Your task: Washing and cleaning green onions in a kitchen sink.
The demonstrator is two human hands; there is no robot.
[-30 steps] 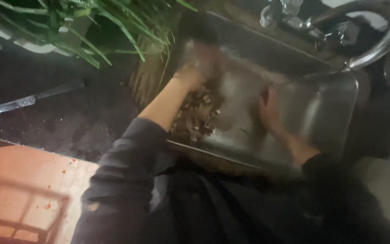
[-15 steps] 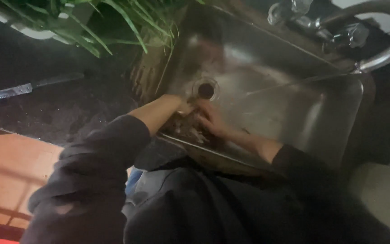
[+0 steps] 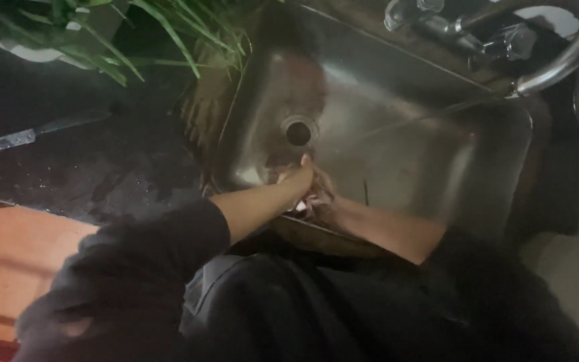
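Note:
Both of my hands meet at the near wall of a steel sink. My left hand reaches in from the left with its fingers curled over a small clump of pale scraps. My right hand comes in from the right and presses against the same clump, mostly hidden behind the left hand. The round drain lies just beyond the fingertips. What the scraps are is too dark and blurred to tell.
A curved faucet arches over the sink's far right. A knife lies on the dark wet counter at left. Green plant leaves hang over the counter's back. An orange surface sits at lower left.
The hands were spread apart in the sink over a wide patch of scraps; they have drawn together at the near wall, and the sink floor around the drain now shows bare.

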